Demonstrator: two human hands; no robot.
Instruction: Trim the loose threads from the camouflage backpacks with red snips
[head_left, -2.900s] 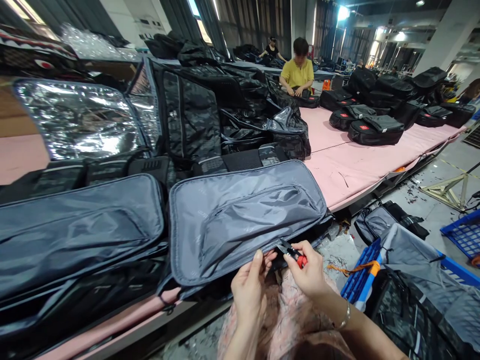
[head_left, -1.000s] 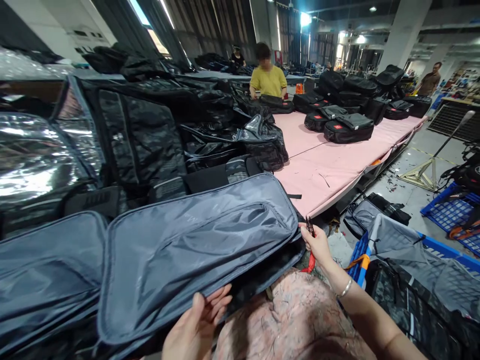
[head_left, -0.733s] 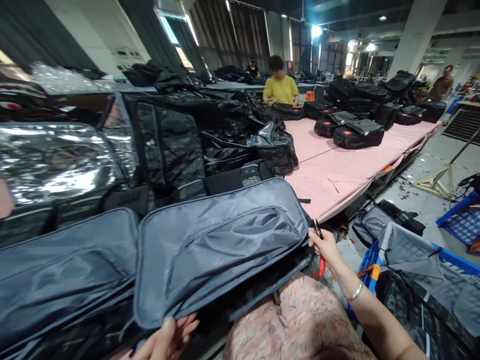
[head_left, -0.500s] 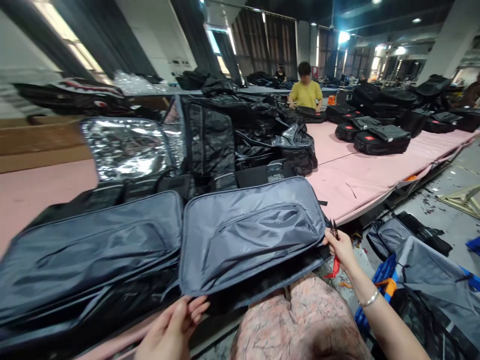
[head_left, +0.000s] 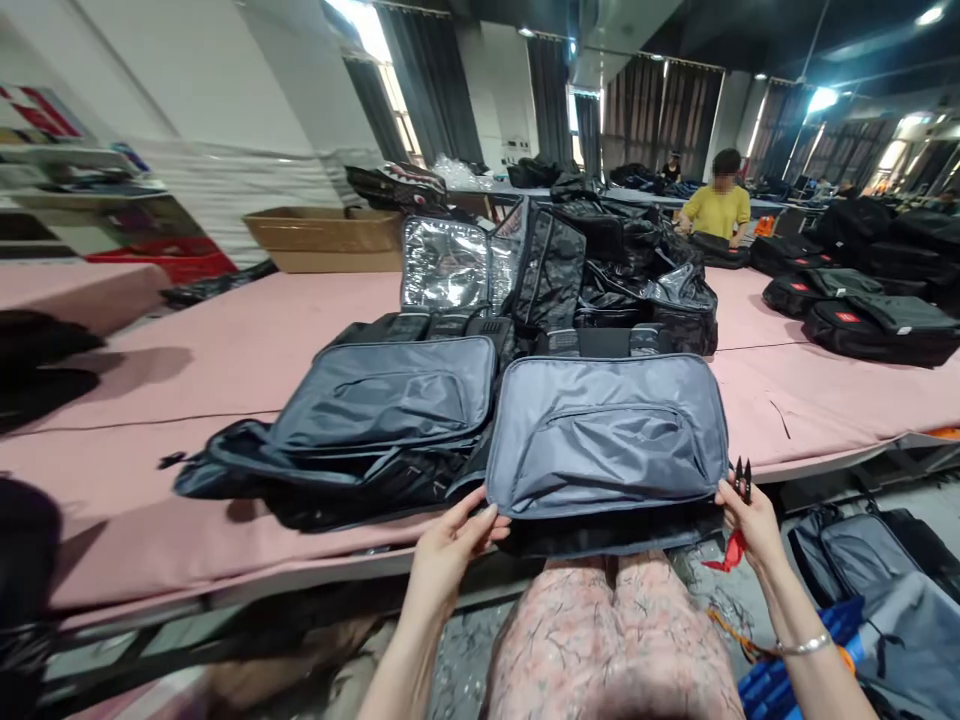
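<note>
A backpack (head_left: 611, 435) lies opened toward me at the table's front edge, its grey lining and inner pocket facing up. My left hand (head_left: 454, 540) pinches the near left corner of its flap. At the near right corner, my right hand (head_left: 746, 510) grips the same edge. Tucked in that hand is a pair of black thread snips (head_left: 742, 478), points up, with a red ribbon (head_left: 729, 553) hanging below. Left of this bag rests a second opened backpack (head_left: 390, 400) with the same grey lining, touched by neither hand.
Behind stand camouflage bags (head_left: 555, 265), one showing silver lining (head_left: 446, 265). A cardboard box (head_left: 326, 240) sits at the back left of the pink-covered table (head_left: 187, 380). Finished black bags (head_left: 881, 330) lie at right, near a person in yellow (head_left: 716, 210). A blue-framed bin (head_left: 907, 630) stands below right.
The view has swung left, bringing more of the table and the box into sight. My left hand has come onto the flap's near left corner; my right hand keeps its corner and the snips.
</note>
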